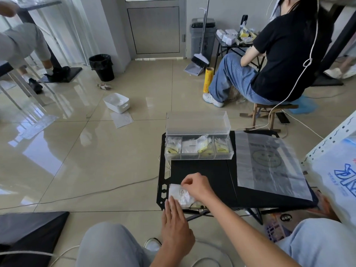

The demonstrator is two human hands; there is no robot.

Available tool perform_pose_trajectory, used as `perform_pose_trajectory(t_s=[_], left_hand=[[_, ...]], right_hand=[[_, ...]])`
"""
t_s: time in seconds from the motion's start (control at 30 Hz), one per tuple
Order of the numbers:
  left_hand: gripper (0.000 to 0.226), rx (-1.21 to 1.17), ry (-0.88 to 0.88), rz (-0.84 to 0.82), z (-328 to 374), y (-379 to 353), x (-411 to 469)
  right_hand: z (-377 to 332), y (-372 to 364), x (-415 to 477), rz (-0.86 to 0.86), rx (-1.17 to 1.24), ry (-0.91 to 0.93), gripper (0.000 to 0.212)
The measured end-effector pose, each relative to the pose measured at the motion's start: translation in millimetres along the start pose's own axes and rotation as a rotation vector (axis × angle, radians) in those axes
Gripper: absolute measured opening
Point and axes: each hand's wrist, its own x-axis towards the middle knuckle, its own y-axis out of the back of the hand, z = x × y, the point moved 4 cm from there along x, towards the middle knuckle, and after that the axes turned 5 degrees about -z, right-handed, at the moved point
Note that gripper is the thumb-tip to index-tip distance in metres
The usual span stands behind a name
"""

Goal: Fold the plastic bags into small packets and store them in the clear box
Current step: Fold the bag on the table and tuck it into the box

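A partly folded clear plastic bag (180, 195) lies at the near left corner of the small black table (210, 176). My left hand (176, 224) presses flat on its near edge with straight fingers. My right hand (196, 186) pinches the bag's far edge between thumb and fingers. The clear box (198, 146) stands at the table's far side with its lid up; its compartments hold several folded packets, some with yellow print. A flat clear bag with a smiley print (269, 162) is spread over the table's right half.
A white bag with blue print (339, 182) hangs at the right beside a white metal rack. A person on a stool (273, 108) sits behind the table. A white bin (116, 103), cables and a black waste basket (102, 67) are on the floor to the left.
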Motion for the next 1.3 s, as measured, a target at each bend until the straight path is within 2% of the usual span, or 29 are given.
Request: perform_pose_trajectory(t_s=[0.07, 0.1, 0.17, 0.2, 0.3, 0.37, 0.43, 0.5, 0.53, 0.57, 0.63, 0.77, 0.9, 1.03, 1.17, 1.23, 1.3], left_hand=[[0.092, -0.029, 0.012, 0.001, 1.1, -0.3, -0.8], [0.092, -0.070, 0.021, -0.008, 0.8, -0.6, -0.1], [0.090, -0.148, 0.007, 0.027, 2.6, 0.4, -1.1], [0.088, -0.167, -0.001, 0.056, 2.8, 2.4, -1.2], [0.081, -0.213, 0.026, 0.095, -0.9, 6.7, -3.9], [0.078, -0.209, 0.039, 0.143, -1.5, 10.8, -1.9], [0.081, -0.164, -0.023, 0.261, 5.4, 14.7, 5.0], [0.086, -0.092, -0.177, 0.289, 18.3, 11.9, 12.1], [0.087, -0.052, -0.234, 0.237, 24.1, 9.7, 14.8], [0.087, -0.021, -0.261, 0.256, 27.0, 7.2, 17.6], [0.086, -0.036, -0.257, 0.141, 29.2, -3.0, 22.1], [0.086, 0.025, -0.262, 0.172, 37.0, -0.9, 20.5], [0.085, 0.057, -0.235, 0.109, 38.8, 0.4, 21.2], [0.087, 0.088, -0.245, 0.132, 38.0, 4.3, 17.9], [0.084, 0.074, -0.229, 0.118, 36.9, 0.6, 19.9], [0.089, 0.014, -0.215, 0.137, 35.7, -2.5, 21.3], [0.097, -0.030, -0.201, 0.063, 36.6, -5.5, 21.5]], right_hand=[[23.6, 14.9, -8.9, 0.237, -0.043, -0.109, 0.017], [34.2, 16.4, -13.6, 0.254, -0.052, -0.200, 0.030], [48.1, 8.3, -16.9, 0.145, -0.065, -0.321, 0.047], [49.7, 4.4, -17.7, 0.112, -0.066, -0.336, 0.043], [47.4, 1.5, -19.6, 0.152, -0.044, -0.333, 0.021], [47.7, 2.8, -19.1, 0.161, -0.043, -0.319, 0.017], [47.4, 6.4, -21.3, 0.153, -0.033, -0.309, 0.017], [49.4, 9.8, -22.2, 0.145, -0.031, -0.307, 0.016], [50.2, 12.4, -22.8, 0.147, -0.029, -0.310, 0.015], [51.0, 16.2, -23.4, 0.152, -0.027, -0.314, 0.014], [53.4, 23.5, -22.6, 0.159, -0.018, -0.322, 0.014], [41.5, 27.9, -20.2, 0.090, 0.120, -0.286, 0.006], [22.6, 13.3, -11.8, 0.017, 0.258, -0.297, 0.015], [13.2, 3.2, -3.1, 0.024, 0.239, -0.325, 0.020], [7.6, -2.9, 10.6, -0.001, 0.164, -0.313, 0.039], [-0.8, -2.2, 11.8, -0.036, 0.108, -0.318, 0.029], [-8.5, 0.0, 13.0, -0.077, 0.046, -0.311, 0.012]])
